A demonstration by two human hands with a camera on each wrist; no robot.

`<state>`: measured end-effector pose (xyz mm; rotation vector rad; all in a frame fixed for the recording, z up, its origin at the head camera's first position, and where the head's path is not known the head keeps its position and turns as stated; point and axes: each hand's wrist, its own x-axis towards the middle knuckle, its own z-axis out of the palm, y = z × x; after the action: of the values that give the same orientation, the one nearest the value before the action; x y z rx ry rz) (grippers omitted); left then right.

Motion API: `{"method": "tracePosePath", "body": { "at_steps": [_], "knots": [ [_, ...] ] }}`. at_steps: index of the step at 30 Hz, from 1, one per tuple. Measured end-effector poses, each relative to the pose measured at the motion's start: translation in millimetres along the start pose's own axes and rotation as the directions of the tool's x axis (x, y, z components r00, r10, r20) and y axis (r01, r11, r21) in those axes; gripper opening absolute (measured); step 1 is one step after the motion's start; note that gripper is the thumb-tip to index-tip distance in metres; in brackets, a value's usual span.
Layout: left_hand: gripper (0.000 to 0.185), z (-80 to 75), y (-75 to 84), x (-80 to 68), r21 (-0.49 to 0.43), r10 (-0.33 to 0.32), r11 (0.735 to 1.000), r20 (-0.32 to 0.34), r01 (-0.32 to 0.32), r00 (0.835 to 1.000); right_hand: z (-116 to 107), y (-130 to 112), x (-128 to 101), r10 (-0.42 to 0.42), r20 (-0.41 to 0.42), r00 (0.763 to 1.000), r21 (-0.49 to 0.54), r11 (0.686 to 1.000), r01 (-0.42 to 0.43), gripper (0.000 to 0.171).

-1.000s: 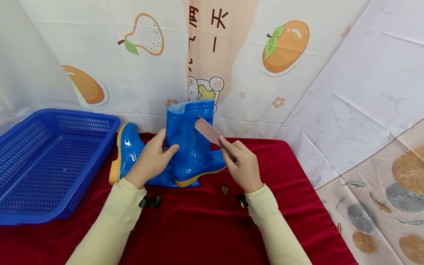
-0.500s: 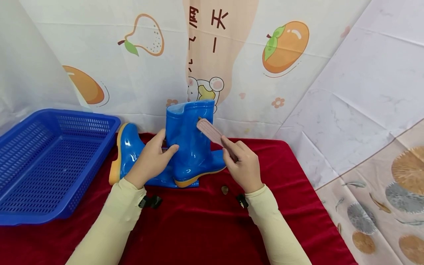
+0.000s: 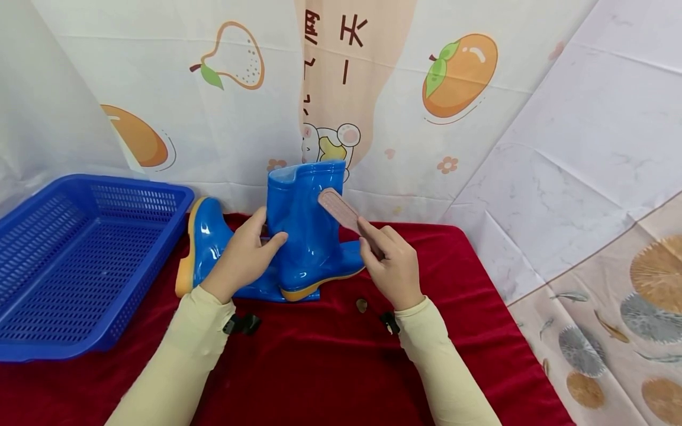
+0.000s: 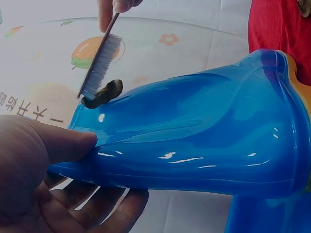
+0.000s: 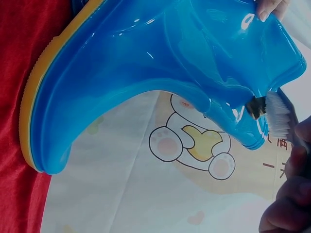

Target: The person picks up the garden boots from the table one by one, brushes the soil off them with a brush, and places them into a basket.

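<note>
Cloth-screened nook — fruit-print curtain (image 3: 394,100) behind, red tablecloth (image 3: 319,367) below — room type unclear.

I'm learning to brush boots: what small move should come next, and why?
Perhaps the right hand should sweep the pink, white-bristled brush across the dark brown lump, since the bristles appear to touch it on the upright glossy blue boot, which the left hand holds.

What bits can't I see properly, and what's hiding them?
Head view: left end of the blue basket, cut off by the edge.
Head view: deep inside the standing boot, hidden by its walls.
Head view: part of the lying boot, behind the left hand and standing boot.
Head view: handle end of the brush, inside the right hand.
Head view: the brown lump on the red cloth, too small to name.
</note>
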<state>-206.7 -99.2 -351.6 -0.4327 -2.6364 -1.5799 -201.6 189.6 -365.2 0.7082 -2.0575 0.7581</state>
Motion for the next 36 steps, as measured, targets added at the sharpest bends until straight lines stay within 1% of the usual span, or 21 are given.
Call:
{"method": "tracePosePath", "body": {
  "at_steps": [5,12,22,27,30,33,36],
  "knots": [
    [0.054,-0.4,-0.5,0.2,0.005,0.002,1.000,-0.001,-0.002,1.000,-0.4,1.0,-0.2,0.044,0.004,0.999,-0.031,0.999,-0.043,0.031],
    [0.054,-2.4,-2.4,-0.2,0.006,-0.008,1.000,0.002,0.008,1.000,1.0,2.3,-1.9,0.100,-0.047,0.994,-0.024,0.995,-0.101,0.031],
    [0.054,-3.2,-3.9,0.3,0.005,-0.005,1.000,-0.002,0.005,1.000,2.2,2.1,-1.9,0.067,-0.074,0.995,0.002,0.998,-0.067,0.032],
    [0.056,-3.4,-5.3,0.3,0.003,0.001,1.000,0.004,-0.001,1.000,4.1,1.9,-2.6,0.033,-0.040,0.999,0.024,0.999,-0.032,0.038],
    [0.056,-3.1,-5.3,0.3,-0.005,0.034,0.999,0.029,-0.034,0.999,5.3,0.6,-2.6,0.005,-0.009,1.000,0.033,0.999,-0.005,0.043],
    [0.056,-3.0,-4.3,0.3,-0.006,0.072,0.997,0.051,-0.071,0.996,5.8,0.3,-2.9,0.006,0.013,1.000,0.002,1.000,-0.006,0.043],
    [0.056,-3.7,-3.8,0.6,0.002,0.060,0.998,0.041,-0.060,0.997,4.6,0.7,-3.1,0.035,0.020,0.999,-0.053,0.998,-0.034,0.041]
  ]
}}
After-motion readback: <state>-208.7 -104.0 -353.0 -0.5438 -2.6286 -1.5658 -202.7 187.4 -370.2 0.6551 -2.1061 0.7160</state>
